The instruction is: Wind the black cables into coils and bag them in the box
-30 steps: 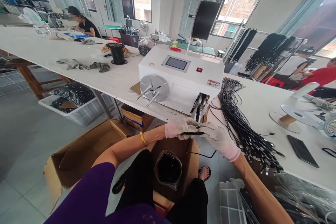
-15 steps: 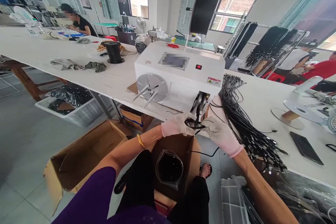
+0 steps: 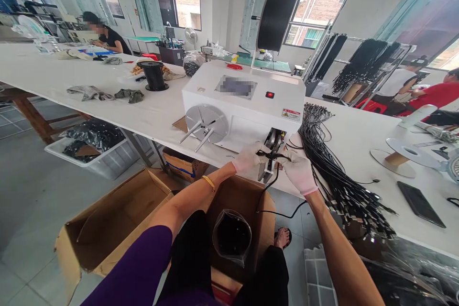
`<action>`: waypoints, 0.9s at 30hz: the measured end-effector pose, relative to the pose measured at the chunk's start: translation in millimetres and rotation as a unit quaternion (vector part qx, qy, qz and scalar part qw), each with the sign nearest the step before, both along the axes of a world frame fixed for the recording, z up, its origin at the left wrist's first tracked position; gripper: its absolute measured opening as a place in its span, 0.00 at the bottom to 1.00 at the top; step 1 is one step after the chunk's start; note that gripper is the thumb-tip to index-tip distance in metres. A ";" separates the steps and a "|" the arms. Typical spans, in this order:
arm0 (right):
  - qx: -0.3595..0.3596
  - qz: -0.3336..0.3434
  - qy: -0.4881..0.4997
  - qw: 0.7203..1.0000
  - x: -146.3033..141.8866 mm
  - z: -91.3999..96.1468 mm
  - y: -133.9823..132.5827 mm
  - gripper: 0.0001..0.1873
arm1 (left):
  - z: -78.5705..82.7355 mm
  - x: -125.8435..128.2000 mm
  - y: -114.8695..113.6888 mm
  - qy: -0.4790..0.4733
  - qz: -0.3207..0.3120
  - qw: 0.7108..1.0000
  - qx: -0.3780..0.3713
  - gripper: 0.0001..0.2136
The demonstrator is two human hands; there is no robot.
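Both gloved hands grip a black cable (image 3: 271,156) gathered into a bundle, held at the front opening of a white machine (image 3: 247,117). My left hand (image 3: 250,158) is closed on the bundle's left end. Its right end is pinched in my right hand (image 3: 294,170), beside the machine's metal jaws (image 3: 266,170). A loose length of the cable hangs below the hands and loops to the right. On the machine's front is a round winding disc (image 3: 207,124) with two pegs. The fingertips are partly hidden by the cable.
A heap of black cables (image 3: 340,177) lies on the table right of the machine, near a phone (image 3: 421,203) and a white spool (image 3: 412,150). Below are open cardboard boxes (image 3: 118,220) and a plastic bag (image 3: 232,238). A person (image 3: 107,36) sits at the far left.
Both hands have risen slightly with the cable, up against the machine's opening. The bundle looks drawn narrower between them, and the loose length hangs more in view.
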State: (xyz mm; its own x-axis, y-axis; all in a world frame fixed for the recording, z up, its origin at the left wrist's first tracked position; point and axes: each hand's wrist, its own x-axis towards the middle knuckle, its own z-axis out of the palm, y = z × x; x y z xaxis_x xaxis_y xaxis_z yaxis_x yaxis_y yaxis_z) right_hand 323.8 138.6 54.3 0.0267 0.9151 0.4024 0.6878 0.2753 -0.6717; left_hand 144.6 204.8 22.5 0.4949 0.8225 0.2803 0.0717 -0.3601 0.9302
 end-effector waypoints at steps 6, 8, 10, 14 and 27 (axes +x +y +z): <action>-0.014 -0.049 0.029 0.998 9.2 -12.7 17.0 0.10 | -16.2 11.2 22.9 -0.003 -0.029 0.999 0.043 0.10; -0.021 -0.052 0.051 0.997 10.7 -16.1 20.0 0.10 | -19.4 10.4 27.0 -0.010 -0.045 0.997 0.066 0.09; -0.027 -0.050 0.076 0.996 12.5 -19.0 24.1 0.10 | -21.4 10.6 30.8 -0.017 -0.045 0.994 0.103 0.08; -0.028 -0.048 0.120 0.991 17.7 -27.7 36.7 0.11 | -25.6 17.0 40.5 0.003 -0.017 0.986 0.165 0.07; -0.035 -0.015 0.252 0.967 14.3 -45.5 47.6 0.13 | -35.6 25.1 47.1 0.010 0.023 0.990 0.141 0.08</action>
